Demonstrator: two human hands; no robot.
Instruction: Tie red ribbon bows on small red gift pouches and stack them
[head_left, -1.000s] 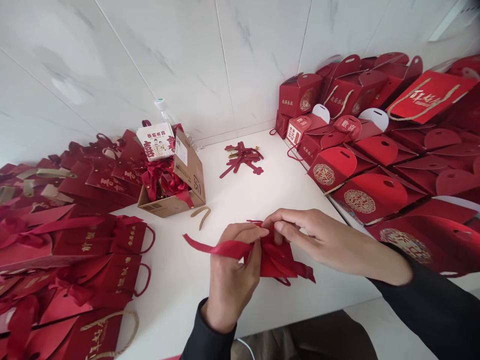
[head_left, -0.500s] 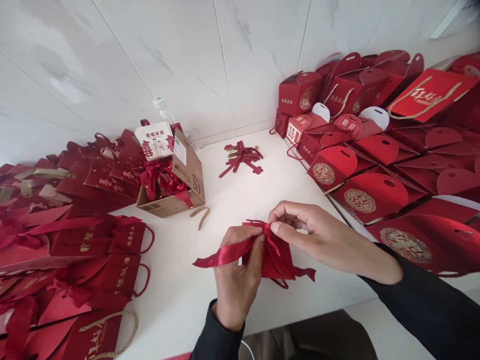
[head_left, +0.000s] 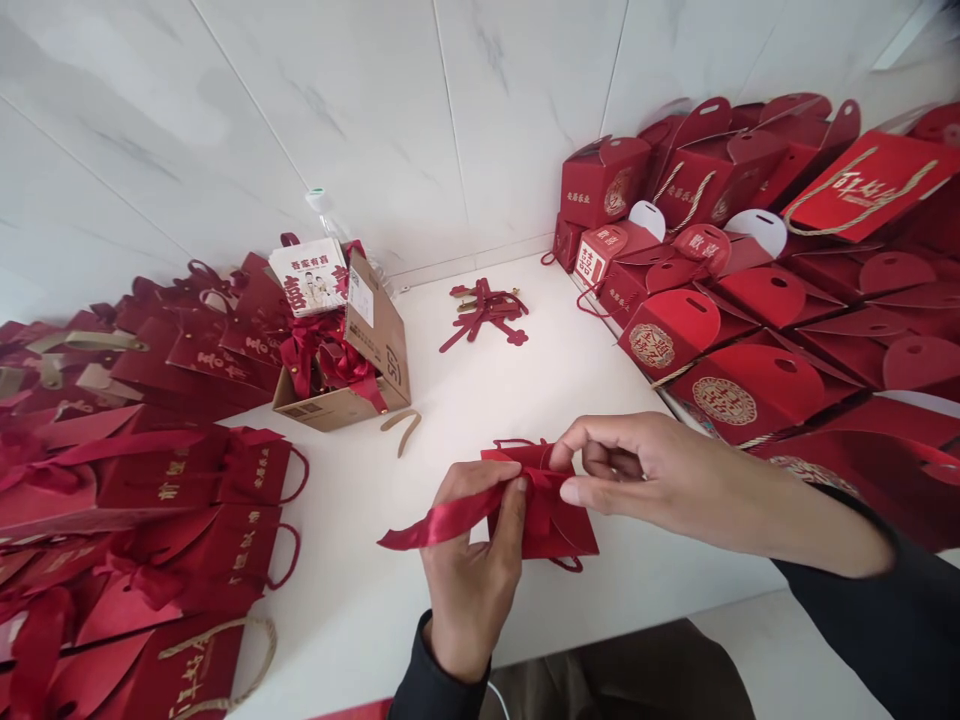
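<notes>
The step in hand looks like fixing a glossy red satin ribbon (head_left: 442, 520) to the mouth of a small dark red paper bag (head_left: 559, 528). The bag lies flat on the white tabletop (head_left: 480, 400), near its front edge and directly before the person, with both hands on it.

The left hand (head_left: 469, 590) comes up from below. Its thumb and fingers are closed tight on the ribbon where it meets the bag's top, and 1 loose tail trails off to the left. The right hand (head_left: 652, 480) reaches in from the right. Its thumb and forefinger are nearly closed on the bag's top edge, the other fingers curled under. Whether they pinch paper or ribbon cannot be told.

Any further pull on the ribbon would call for the left hand to keep its pinch, or the light bag would slide.

The bag is matte and creased, with a thin cord loop at its top and another at its lower edge.

Flat red gift bags with gold lettering (head_left: 187, 480) are heaped on the left. An open brown cardboard box (head_left: 379, 345) holds more ribbon. Red handled gift boxes (head_left: 675, 335) are stacked on the right, and red knotted cords (head_left: 484, 310) lie near the wall.
</notes>
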